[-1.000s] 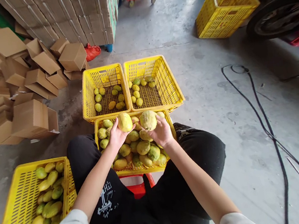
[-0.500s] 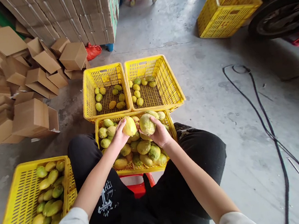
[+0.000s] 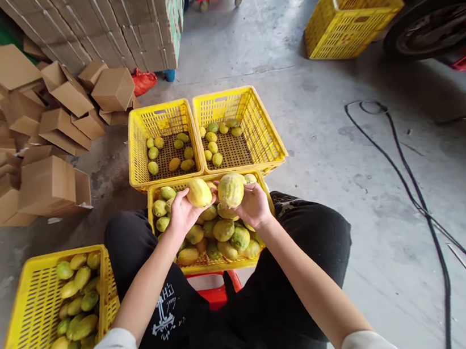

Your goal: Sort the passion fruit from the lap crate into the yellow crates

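Observation:
My left hand [image 3: 182, 211] is closed on a smooth yellow papaya [image 3: 199, 192]. In my right hand [image 3: 255, 203] is a rounder, yellow-green papaya [image 3: 230, 190] with pale streaks. Both fruits are held up side by side, a small gap apart. Below them, between my knees, a yellow crate [image 3: 226, 264] is filled with green and yellow papayas [image 3: 223, 229]. My hands and the held fruit hide part of that pile.
Beyond it stand two yellow crates, the left crate [image 3: 134, 124] and the right crate [image 3: 268, 135], each with several fruits. Another fruit crate [image 3: 22, 305] is at my left. Cardboard boxes [image 3: 48, 184], a black cable [image 3: 409, 174] and a far yellow crate [image 3: 326, 30] lie around.
Both hands have rolled outward and turned the two papayas, so different sides of the fruit show. The fruits remain in my hands; the view has shifted slightly.

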`<state>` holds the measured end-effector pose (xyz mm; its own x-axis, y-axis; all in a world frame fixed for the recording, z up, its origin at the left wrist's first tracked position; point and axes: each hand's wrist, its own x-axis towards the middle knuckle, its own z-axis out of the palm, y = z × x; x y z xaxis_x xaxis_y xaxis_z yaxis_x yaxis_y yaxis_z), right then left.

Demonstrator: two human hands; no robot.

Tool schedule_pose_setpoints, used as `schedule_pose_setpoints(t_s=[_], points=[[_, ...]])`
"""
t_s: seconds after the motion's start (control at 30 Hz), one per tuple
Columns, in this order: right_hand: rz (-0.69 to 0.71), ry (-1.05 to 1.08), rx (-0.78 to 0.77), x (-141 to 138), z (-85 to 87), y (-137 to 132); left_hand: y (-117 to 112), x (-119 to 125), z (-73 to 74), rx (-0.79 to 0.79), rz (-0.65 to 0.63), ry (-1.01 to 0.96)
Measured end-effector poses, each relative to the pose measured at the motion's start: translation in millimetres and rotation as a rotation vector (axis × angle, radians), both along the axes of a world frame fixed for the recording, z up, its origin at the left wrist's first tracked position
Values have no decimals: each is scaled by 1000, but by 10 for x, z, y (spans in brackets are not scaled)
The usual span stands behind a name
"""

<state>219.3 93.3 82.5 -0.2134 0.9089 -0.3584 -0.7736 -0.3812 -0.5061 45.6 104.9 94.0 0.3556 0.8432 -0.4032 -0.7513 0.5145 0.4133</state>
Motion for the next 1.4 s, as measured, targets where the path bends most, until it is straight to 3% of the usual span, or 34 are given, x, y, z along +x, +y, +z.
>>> schedule_pose_setpoints(t_s=[0.2, 0.73, 1.07, 1.23, 1.4], points=[[-36, 71, -25, 32, 38, -40, 15, -13, -16, -72, 69, 23], [-6, 27, -55, 15, 51, -35, 27, -12, -145, 12, 11, 55], [-30, 169, 40, -5, 94, -32, 8, -16, -41, -66, 60, -25], [-161, 309, 21, 63, 111, -33, -9, -28, -10, -47, 66, -33], [-138, 336, -56, 99, 108, -37, -18, -26, -15, -28, 18, -29]])
